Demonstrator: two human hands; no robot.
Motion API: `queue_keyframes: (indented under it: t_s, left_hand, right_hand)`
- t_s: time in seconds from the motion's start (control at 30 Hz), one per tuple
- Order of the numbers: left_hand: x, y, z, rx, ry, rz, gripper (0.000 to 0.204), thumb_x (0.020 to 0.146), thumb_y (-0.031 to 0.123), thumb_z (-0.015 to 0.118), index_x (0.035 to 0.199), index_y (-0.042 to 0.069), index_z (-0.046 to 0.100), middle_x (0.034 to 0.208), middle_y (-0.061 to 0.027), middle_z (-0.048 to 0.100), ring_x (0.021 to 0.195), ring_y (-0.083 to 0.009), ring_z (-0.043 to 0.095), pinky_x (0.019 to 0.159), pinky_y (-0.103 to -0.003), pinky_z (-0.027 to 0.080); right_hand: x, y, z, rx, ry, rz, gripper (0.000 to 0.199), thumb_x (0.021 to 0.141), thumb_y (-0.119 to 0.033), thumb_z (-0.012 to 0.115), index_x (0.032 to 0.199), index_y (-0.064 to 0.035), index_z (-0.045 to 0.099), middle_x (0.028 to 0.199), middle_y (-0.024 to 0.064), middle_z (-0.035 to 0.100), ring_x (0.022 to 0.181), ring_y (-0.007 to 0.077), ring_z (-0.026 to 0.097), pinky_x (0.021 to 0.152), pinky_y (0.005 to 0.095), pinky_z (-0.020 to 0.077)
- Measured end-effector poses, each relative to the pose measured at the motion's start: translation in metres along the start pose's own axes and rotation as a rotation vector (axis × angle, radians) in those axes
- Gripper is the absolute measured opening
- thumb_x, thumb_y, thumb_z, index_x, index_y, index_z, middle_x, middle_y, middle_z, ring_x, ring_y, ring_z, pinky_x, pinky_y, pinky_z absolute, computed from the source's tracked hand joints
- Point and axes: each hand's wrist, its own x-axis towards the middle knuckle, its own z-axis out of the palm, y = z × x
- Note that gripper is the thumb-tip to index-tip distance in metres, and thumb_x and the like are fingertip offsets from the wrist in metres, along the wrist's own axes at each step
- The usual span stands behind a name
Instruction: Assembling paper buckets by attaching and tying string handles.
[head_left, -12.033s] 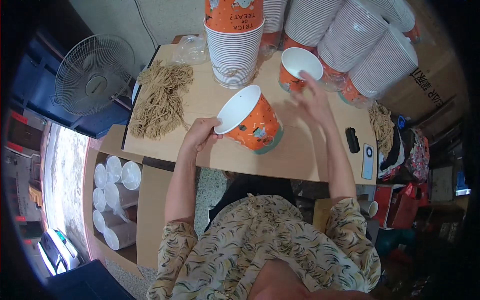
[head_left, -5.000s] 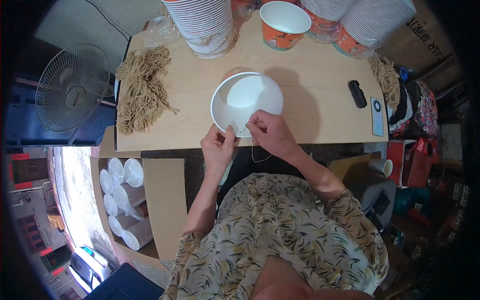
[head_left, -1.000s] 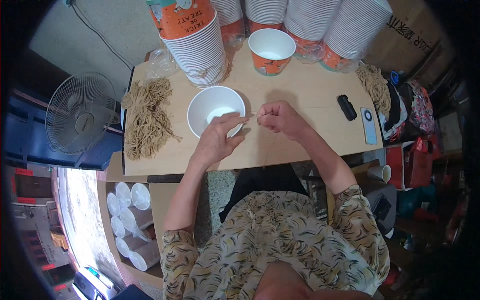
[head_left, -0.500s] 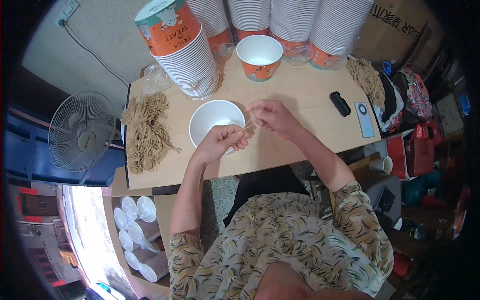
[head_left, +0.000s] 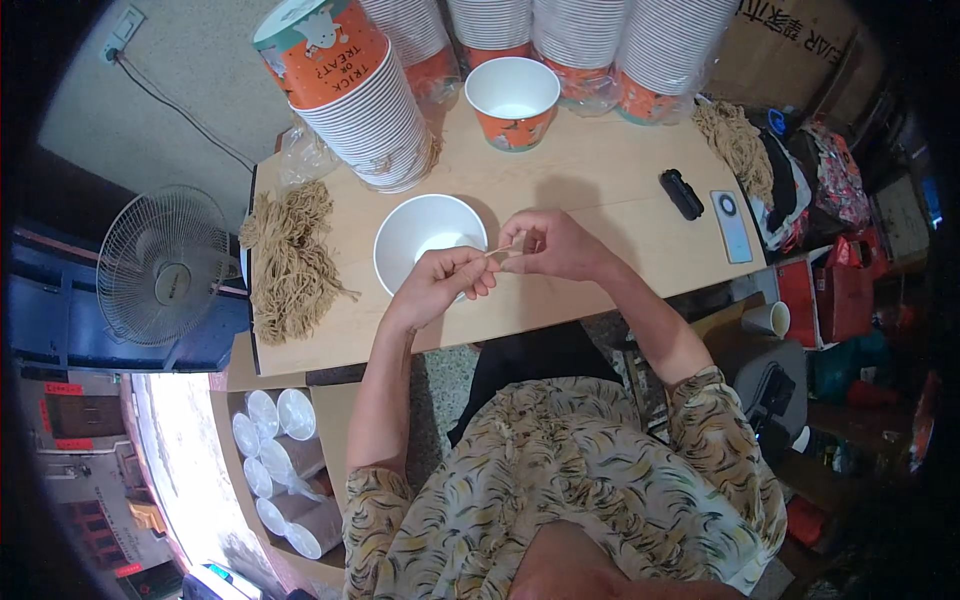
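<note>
Both my hands work close together over the near right side of a white paper bowl [head_left: 398, 238]. My left hand [head_left: 440, 285] is closed, thumb and fingers pinching a short, thin tan twine [head_left: 506, 249]. Just to the right, my right hand [head_left: 553, 246] is curled with its fingertips at the same twine, pinching it. The rest of the twine is hidden by the fingers. Left of the bowl lies a large bundle of tan twine [head_left: 290, 275]. Farther back stands an orange-printed paper bowl [head_left: 513, 133], upright, with a white inside.
A tall leaning stack of paper bowls [head_left: 362, 125] stands back left, with several wrapped stacks [head_left: 575, 40] behind. A black case [head_left: 681, 194] and a phone [head_left: 732, 227] lie at right, near another twine bundle [head_left: 735, 150]. A fan [head_left: 165, 265] stands left; a carton [head_left: 232, 425] holds wrapped cups.
My right hand has turned and lowered slightly, its fingertips closing in on the twine by my left hand. The left hand has barely moved. The whole view has shifted a little.
</note>
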Motion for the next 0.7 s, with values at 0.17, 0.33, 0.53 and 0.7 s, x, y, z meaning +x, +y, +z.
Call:
queue_keyframes:
  t_s: [0.17,0.33,0.53,0.7]
  left_hand:
    - [0.001,-0.003,-0.002,0.027,-0.008,0.004,0.026,0.104,0.022,0.056,0.106,0.001,0.07,0.085,-0.0011,0.066,0.075,-0.0078,0.057,0.071,-0.024,0.048]
    - [0.002,-0.002,-0.001,0.072,-0.008,-0.026,0.026,0.105,0.022,0.054,0.108,0.003,0.07,0.087,0.0,0.068,0.075,-0.0056,0.059,0.067,-0.021,0.048]
    - [-0.001,-0.003,-0.003,0.057,0.003,-0.037,0.028,0.106,0.026,0.053,0.111,0.005,0.071,0.087,0.0015,0.068,0.072,-0.0045,0.056,0.064,-0.02,0.045]
    - [-0.003,-0.006,-0.006,0.04,0.008,-0.035,0.028,0.105,0.025,0.054,0.111,0.004,0.071,0.087,0.0012,0.068,0.073,-0.0048,0.057,0.065,-0.021,0.047]
  right_hand:
    - [0.0,-0.003,0.002,-0.036,0.033,-0.027,0.014,0.088,-0.014,0.075,0.098,-0.006,0.068,0.077,-0.0049,0.059,0.067,0.0025,0.05,0.061,0.0221,0.0432]
    - [0.003,0.007,0.001,0.029,0.034,-0.043,0.009,0.091,-0.012,0.068,0.095,-0.0042,0.067,0.077,-0.003,0.063,0.065,0.0034,0.052,0.057,0.0231,0.0434]
    - [0.002,0.002,0.005,0.154,0.035,-0.135,0.007,0.098,-0.008,0.06,0.098,-0.0012,0.062,0.078,-0.0008,0.063,0.071,0.0056,0.059,0.064,0.0241,0.048]
    - [0.003,0.008,0.005,0.242,0.011,-0.222,0.007,0.101,-0.007,0.056,0.101,-0.0007,0.06,0.083,0.0,0.06,0.079,0.008,0.062,0.072,0.0242,0.049]
